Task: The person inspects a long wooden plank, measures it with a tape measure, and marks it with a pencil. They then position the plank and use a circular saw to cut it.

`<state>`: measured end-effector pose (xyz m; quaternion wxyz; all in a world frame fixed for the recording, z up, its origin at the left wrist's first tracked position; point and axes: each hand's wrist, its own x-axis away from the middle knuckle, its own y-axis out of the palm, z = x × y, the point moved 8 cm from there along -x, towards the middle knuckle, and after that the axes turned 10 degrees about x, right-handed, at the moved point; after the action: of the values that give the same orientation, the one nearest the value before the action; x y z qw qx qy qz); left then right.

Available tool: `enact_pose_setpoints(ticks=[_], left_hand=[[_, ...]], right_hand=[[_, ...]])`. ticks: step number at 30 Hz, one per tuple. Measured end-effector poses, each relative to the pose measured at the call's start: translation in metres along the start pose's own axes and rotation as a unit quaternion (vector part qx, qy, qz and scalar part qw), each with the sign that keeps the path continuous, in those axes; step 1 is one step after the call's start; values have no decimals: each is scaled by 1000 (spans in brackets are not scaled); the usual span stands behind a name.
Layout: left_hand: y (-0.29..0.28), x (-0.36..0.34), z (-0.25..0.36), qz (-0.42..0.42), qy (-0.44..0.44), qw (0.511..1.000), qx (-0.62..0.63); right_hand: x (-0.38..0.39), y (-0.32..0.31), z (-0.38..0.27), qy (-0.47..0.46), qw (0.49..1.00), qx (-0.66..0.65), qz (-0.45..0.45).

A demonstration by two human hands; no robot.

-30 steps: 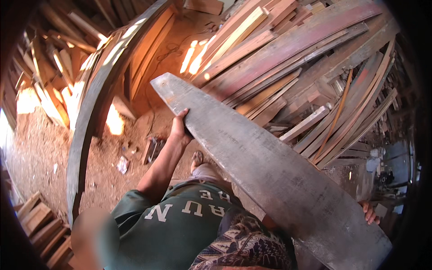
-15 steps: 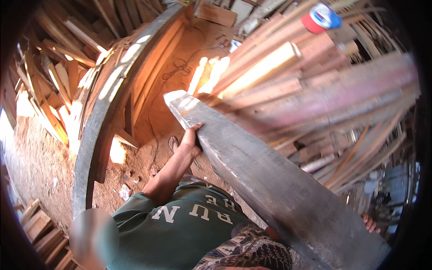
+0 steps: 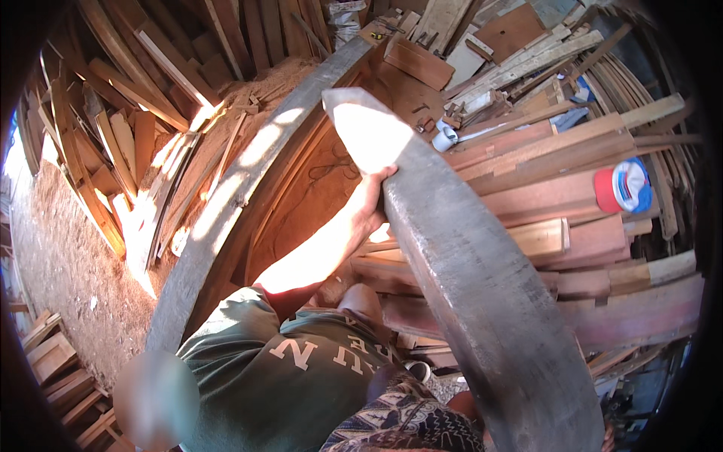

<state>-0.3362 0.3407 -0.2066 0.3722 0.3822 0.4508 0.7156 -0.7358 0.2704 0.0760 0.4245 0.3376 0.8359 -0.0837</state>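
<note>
A thick, dark grey beam, seemingly timber, lies across the view from the lower right to the upper middle. Its far end is tapered and brightly sunlit. My left hand grips the left edge near that end, thumb over the top and fingers mostly hidden underneath. At the beam's lower right edge, fingertips of my right hand show dimly against it; the rest of that hand and arm is hidden by the beam.
Left of me runs another long grey beam. Loose boards lean at the upper left. A stack of planks lies on the right, with a red, white and blue cap on top. Sawdust covers the floor.
In view, the beam has swung steeper, its tapered end moving up and right along with my left hand. The surroundings have shifted too, as the view has turned.
</note>
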Motion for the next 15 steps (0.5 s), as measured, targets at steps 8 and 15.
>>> enact_pose_setpoints(ticks=[8, 15], left_hand=[[66, -74, 161, -32, 92, 995, -5], [-2, -236, 273, 25, 138, 984, 112]], right_hand=[[-101, 23, 132, -13, 999, 21, 25], [-216, 32, 282, -38, 999, 3, 22]])
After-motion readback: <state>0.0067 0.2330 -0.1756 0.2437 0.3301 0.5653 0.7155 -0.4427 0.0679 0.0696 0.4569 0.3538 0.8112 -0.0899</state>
